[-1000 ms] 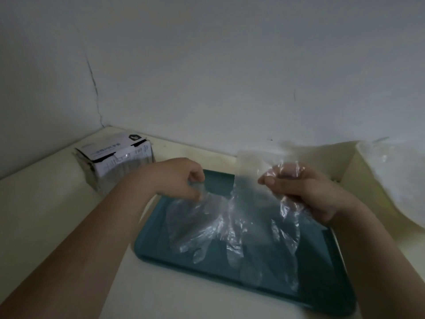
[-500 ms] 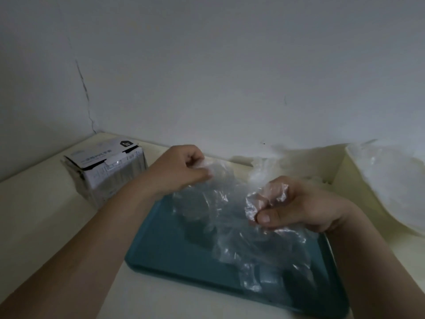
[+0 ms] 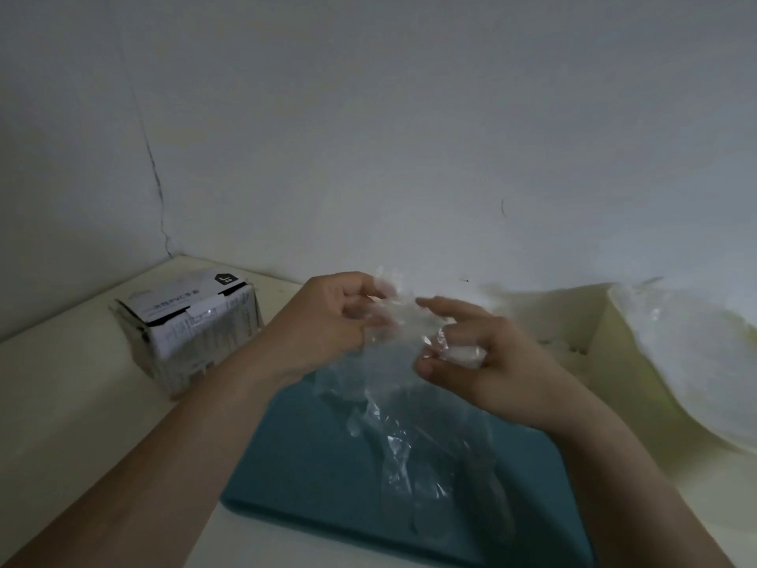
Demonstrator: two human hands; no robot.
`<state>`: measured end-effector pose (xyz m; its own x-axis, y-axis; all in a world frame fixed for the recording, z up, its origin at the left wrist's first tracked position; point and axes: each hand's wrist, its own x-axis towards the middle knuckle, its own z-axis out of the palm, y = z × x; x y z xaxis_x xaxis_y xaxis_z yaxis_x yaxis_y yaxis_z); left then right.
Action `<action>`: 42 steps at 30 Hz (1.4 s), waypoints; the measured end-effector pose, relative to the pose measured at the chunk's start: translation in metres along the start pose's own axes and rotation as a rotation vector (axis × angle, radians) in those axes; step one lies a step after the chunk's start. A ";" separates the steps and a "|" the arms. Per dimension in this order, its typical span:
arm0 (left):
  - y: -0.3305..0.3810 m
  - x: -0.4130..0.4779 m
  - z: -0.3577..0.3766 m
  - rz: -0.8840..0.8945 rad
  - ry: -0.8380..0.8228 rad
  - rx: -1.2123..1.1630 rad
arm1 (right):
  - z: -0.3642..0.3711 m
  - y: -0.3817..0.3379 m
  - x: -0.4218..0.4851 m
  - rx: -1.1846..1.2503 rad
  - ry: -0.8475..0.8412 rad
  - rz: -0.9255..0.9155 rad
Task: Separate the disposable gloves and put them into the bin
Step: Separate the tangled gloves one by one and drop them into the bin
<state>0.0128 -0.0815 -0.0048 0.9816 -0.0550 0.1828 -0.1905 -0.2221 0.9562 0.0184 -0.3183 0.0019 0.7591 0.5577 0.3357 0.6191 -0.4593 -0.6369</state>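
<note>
**Head view: separating step in hand.** The left hand (image 3: 327,325) and right hand (image 3: 495,371) were raised close together over the far end of a teal tray (image 3: 286,477). Both held the gloves (image 3: 393,440), a clump of clear film.

- **Left hand:** the fingers were curled, pinching the film's upper edge.
- **Right hand:** the thumb and curled fingers gripped a bunched wad, w/ the index finger straighter and pointing left.
- **Gloves:** the rest of the film hung down btwn the hands and trailed onto the tray toward its near side. No glove looked cleanly parted yet.
- **Surroundings:** the bin (image 3: 610,362), cream-walled w/ a clear liner, stood to the right. A cardboard box (image 3: 192,330) sat to the left on the table (image 3: 61,424).

**Next move (prob.):** draw the hands apart so one glove peels off the others, then carry it right, over the bin's rim. The film looked thin and clingy, so a slow pull w/ a firm pinch seemed called for. A second layer could ride along.

**Hard to read:** the light was dim. The no. of gloves in the clump couldn't be told, nor where one ended and the next began. The bin was cut off at the right edge, and its contents were lost behind liner glare. The right forearm hid the tray's near right corner. The box print was too small to read.
</note>
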 end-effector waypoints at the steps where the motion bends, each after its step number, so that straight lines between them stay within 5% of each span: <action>1: 0.001 0.000 0.002 0.002 0.017 -0.003 | 0.002 0.000 0.000 0.057 0.010 -0.002; 8: -0.012 0.006 -0.002 -0.061 -0.018 -0.080 | 0.004 0.018 -0.001 0.435 0.149 0.172; 15: -0.015 0.008 -0.007 -0.229 -0.048 -0.409 | 0.004 0.036 0.000 0.679 0.371 0.410; 24: -0.017 0.000 -0.001 -0.390 0.016 -0.462 | 0.011 0.053 0.001 0.617 0.562 0.544; 31: 0.031 -0.015 -0.029 -0.134 0.169 -0.084 | 0.007 0.055 0.014 0.255 0.518 0.591; 38: 0.114 -0.050 -0.041 0.070 -0.383 0.185 | -0.011 0.026 0.022 0.003 0.489 0.420; 42: 0.127 -0.042 -0.023 0.086 -0.557 0.350 | -0.032 -0.014 0.020 0.056 0.263 0.287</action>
<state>-0.0528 -0.0855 0.1143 0.8278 -0.5606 0.0201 -0.3527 -0.4923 0.7957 0.0315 -0.3234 0.0398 0.9298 0.2126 0.3004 0.3680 -0.5287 -0.7649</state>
